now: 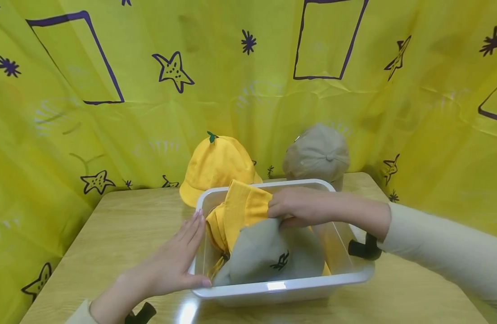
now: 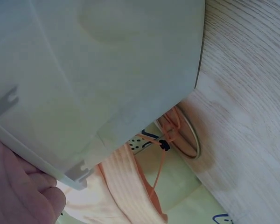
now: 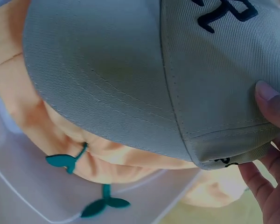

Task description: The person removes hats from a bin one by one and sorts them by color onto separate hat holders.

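A white plastic bin [image 1: 309,281] holds yellow hats [image 1: 237,213] and a grey baseball cap [image 1: 258,254] with a black emblem on its front. My right hand [image 1: 303,207] reaches over the bin and pinches the cap's edge. In the right wrist view, my thumb presses the outside of the grey cap [image 3: 116,70], with the fingers at its lower edge. Beneath the brim lies yellow cloth with green leaf tabs [image 3: 105,205]. My left hand [image 1: 167,265] rests at the bin's left side, fingers straight along the rim and thumb at the front corner.
Behind the bin, a yellow hat [image 1: 220,164] with a green leaf tab stands at the left and a beige cap [image 1: 316,155] at the right. The bin is on a wooden table [image 1: 123,238]. A yellow patterned curtain [image 1: 216,94] hangs beyond the table.
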A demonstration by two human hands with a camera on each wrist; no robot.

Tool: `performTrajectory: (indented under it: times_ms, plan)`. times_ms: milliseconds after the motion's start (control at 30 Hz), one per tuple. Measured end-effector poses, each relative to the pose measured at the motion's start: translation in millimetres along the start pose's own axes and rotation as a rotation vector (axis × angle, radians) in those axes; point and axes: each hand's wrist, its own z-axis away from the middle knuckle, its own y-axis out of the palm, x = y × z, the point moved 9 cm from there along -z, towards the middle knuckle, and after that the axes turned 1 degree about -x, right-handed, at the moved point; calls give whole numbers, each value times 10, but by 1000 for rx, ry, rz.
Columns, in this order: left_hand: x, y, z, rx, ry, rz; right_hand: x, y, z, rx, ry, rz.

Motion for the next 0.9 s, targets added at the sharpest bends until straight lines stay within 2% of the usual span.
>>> performTrajectory:
  times_ms: [200, 400, 633, 733, 900]
  plan:
    - [-1, -1, -3, -3, 11, -13, 67, -195, 26, 1, 21, 19]
    - [7, -2, -2, -2, 11, -22, 203, -572, 59, -90, -18, -38]
    - [10, -13, -11, -9, 17, -34, 115, -1002, 242, -237, 11, -62]
    - [10, -9, -12, -12, 20, -34, 65, -1101, 330, -280, 15, -86]
    - [16, -8, 1, -23, 24, -6, -12, -1179, 458, -308, 81, -68]
